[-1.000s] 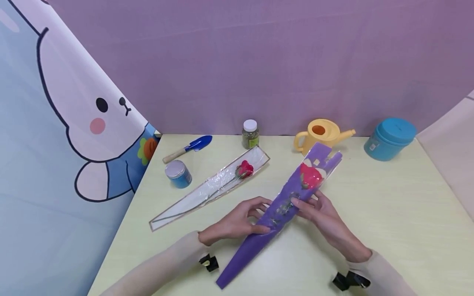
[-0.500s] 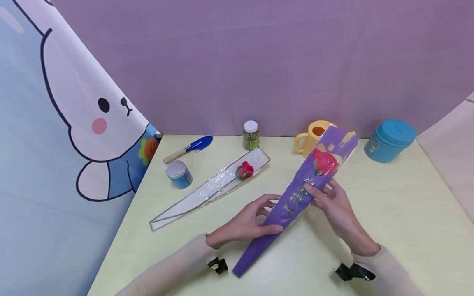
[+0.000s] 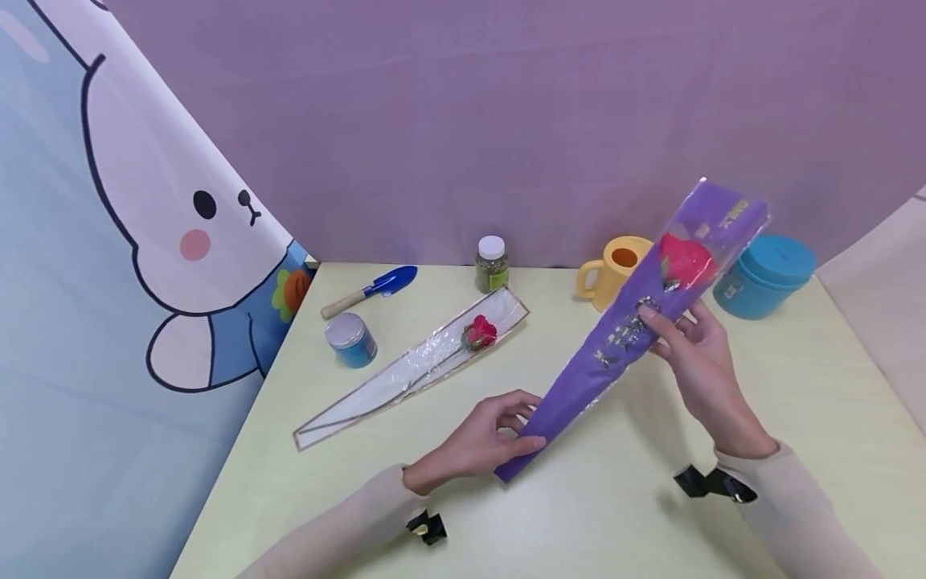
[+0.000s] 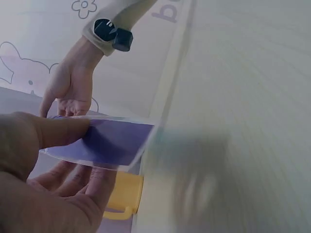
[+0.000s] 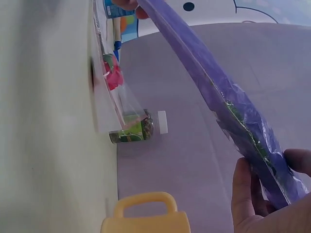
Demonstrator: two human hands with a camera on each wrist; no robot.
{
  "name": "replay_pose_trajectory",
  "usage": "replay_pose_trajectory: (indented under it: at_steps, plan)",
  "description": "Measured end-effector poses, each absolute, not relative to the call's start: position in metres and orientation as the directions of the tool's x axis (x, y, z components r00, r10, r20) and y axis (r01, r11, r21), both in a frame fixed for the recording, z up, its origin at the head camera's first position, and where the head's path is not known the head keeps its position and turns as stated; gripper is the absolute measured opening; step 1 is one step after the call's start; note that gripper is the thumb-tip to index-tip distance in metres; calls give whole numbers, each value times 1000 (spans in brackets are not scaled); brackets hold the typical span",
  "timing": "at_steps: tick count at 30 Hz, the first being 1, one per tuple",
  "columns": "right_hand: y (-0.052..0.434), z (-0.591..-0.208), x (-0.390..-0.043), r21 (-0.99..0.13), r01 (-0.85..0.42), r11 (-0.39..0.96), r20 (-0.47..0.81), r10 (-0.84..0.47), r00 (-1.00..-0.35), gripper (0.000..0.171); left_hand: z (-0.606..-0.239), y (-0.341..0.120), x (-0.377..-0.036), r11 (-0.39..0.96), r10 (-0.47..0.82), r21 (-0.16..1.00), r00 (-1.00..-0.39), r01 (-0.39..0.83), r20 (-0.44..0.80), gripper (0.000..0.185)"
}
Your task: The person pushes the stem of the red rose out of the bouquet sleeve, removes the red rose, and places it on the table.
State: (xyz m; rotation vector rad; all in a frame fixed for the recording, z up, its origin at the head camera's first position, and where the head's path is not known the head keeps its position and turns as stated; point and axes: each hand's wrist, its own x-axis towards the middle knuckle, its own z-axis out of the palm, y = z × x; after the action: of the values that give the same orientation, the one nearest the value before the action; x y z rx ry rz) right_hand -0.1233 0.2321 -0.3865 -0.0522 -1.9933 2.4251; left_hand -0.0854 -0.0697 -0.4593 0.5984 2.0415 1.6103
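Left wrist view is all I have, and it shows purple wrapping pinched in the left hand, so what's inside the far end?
Observer: A red flower shows through the clear front of the purple wrapping, near its wide end.

Operator: Okay, any other flower out there?

Observer: Yes, in the head view a second flower, also red, lies on the table in a white sleeve, left of the wrapping.

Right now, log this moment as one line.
left hand: holding purple-wrapped rose near narrow end | right hand: holding it below bloom | white-wrapped rose: lying on table | trowel: on table
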Motion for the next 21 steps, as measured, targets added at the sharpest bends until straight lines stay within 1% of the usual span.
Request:
replay_pose_trajectory:
  at_steps: [10, 16, 21]
  plan:
    - [230, -379, -132, -973, 37, -228, -47, 41, -998, 68, -457, -62, -86, 142, 598, 990, -799, 24, -67, 38]
    - [227, -379, -133, -968, 16, -251, -30, 55, -998, 67, -460, -59, -86, 100, 584, 995, -810, 3, -57, 36]
    - [223, -381, -132, -974, 7, -226, -20, 54, -998, 64, -464, -57, -85, 84, 569, 996, -820, -19, -63, 34]
